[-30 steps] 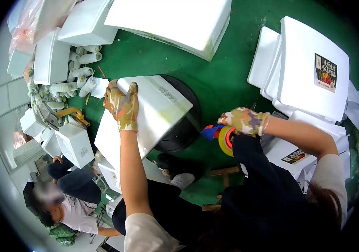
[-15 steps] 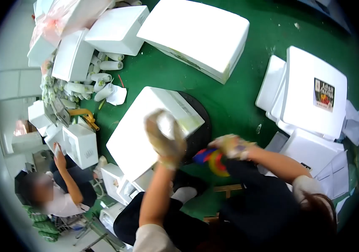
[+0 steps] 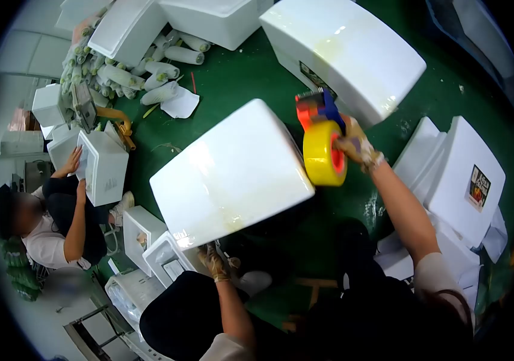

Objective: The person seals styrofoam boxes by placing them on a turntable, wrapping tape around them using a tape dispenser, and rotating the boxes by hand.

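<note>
While the right hand point(image 3: 358, 146) is gripping a tape dispenser point(image 3: 331, 111) beside the white foam box point(image 3: 233, 171), the left hand point(image 3: 213, 263) is resting at the box's near lower edge, its hold too hidden to tell. The box is lying between the hands; neat taping is probably depending on steady support and a squarely aligned yellow tape roll point(image 3: 319, 156).

Right hand point(image 3: 358, 146) curls, arm outstretched; left hand point(image 3: 213, 265) sits nearer the body.

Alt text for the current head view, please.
A gloved right hand holds a tape dispenser with a yellow roll beside a white box; the left hand is at the box's near edge. Nearby, a co-worker's hands are at another box.
</note>
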A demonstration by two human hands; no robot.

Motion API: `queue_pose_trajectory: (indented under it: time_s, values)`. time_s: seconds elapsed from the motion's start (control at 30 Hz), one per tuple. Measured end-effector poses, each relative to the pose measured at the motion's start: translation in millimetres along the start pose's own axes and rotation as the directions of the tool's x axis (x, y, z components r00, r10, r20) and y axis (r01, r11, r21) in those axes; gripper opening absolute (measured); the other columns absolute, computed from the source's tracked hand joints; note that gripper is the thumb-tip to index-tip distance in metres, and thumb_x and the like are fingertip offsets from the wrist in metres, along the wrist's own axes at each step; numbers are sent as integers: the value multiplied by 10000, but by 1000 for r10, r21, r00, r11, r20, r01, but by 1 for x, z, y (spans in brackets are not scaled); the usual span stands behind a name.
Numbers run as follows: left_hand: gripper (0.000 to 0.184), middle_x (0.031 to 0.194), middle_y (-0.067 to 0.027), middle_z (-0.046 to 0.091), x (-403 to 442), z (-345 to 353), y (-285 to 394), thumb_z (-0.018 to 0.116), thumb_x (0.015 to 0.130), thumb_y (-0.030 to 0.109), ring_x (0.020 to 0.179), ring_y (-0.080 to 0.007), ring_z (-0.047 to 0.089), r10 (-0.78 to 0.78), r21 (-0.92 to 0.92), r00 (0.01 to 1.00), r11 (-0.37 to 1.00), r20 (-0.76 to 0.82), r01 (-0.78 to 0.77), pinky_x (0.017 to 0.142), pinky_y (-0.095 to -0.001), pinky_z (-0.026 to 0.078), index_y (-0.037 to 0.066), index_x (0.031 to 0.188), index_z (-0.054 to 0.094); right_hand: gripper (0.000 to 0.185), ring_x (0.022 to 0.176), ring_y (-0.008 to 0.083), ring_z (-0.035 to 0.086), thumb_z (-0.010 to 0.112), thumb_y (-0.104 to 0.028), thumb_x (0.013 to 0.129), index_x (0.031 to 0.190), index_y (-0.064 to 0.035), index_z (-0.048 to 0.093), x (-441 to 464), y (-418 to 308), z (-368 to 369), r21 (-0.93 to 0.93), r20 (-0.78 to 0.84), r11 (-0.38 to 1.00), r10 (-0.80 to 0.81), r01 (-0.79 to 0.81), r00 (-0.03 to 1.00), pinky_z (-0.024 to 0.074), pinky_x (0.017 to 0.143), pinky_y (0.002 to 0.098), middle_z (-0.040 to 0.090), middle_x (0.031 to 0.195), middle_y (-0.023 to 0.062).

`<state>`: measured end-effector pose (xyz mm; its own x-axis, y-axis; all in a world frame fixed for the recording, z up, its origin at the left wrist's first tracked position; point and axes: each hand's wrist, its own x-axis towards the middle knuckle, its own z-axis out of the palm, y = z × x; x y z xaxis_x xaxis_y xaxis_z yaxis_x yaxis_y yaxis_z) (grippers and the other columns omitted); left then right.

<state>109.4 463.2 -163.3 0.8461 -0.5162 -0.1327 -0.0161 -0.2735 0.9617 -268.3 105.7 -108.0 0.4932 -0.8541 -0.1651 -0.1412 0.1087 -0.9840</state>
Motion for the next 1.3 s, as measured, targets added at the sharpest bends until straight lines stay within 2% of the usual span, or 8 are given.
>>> queue_pose_trajectory:
  time_s: [0.1,0.13,0.17,0.4,0.77,1.03,1.13,1.3]
  values:
    - [432,1358,-170,482,29,22,3,462,970,188,1227,-241,488,-191,-193,981,963,19,191,994,-386,421,13,1364,430,528,1052,188,595,679,-177,812,1281,-9,505,40,17,27,284,-104,950,166,-130,981,459,941,306,620,1175,116]
    - [460,1387,-170,456,43,31,17,396,976,248,1245,-289,470,-130,-505,965,831,230,232,1016,-441,408,29,1381,414,462,1054,179,590,639,-148,861,1286,-23,505,50,22,28,-179,-171,929,-354,325,919,467,938,306,611,1175,101]
    - [497,1415,-171,429,55,45,37,330,982,308,1262,-338,452,7,-736,917,600,398,315,1038,-496,396,45,1398,397,414,1037,177,596,612,-144,892,1279,-33,516,53,45,32,-40,-173,924,-381,380,908,484,916,301,611,1164,97]
    - [537,1219,-157,593,114,153,126,349,977,425,985,-300,642,3,-724,958,655,287,215,789,-421,572,39,1332,466,353,1000,177,610,600,-127,909,1245,-37,539,-41,98,12,433,-330,901,163,-4,930,506,874,293,622,1123,89]
    - [508,1306,-139,541,198,343,148,333,1002,403,1136,-303,561,146,-568,870,805,471,173,938,-447,482,55,1351,456,328,960,180,624,627,-104,885,1197,-28,560,-86,97,-92,646,-555,731,252,220,793,516,839,286,644,1067,83]
    - [554,1124,-231,639,222,162,-2,627,861,452,1068,-372,599,109,592,959,767,261,-248,916,-417,465,-13,1162,615,310,931,182,635,646,-87,867,1161,-22,575,-189,46,8,864,-37,498,214,-77,976,524,814,281,660,1026,79]
    - [631,1134,-271,619,237,142,-22,644,814,527,1098,-434,564,-163,801,962,594,220,-82,945,-465,442,-6,1152,622,582,1013,236,617,733,-327,806,1250,-19,517,-221,115,56,366,67,845,395,-391,916,478,907,335,628,1145,135]
    - [766,1230,-288,566,176,154,16,691,758,564,1128,-412,554,-254,877,965,477,71,61,957,-452,436,-68,1176,578,573,1035,259,587,746,-194,752,1248,-17,520,-142,71,101,-53,11,976,212,-211,977,455,918,374,613,1126,147]
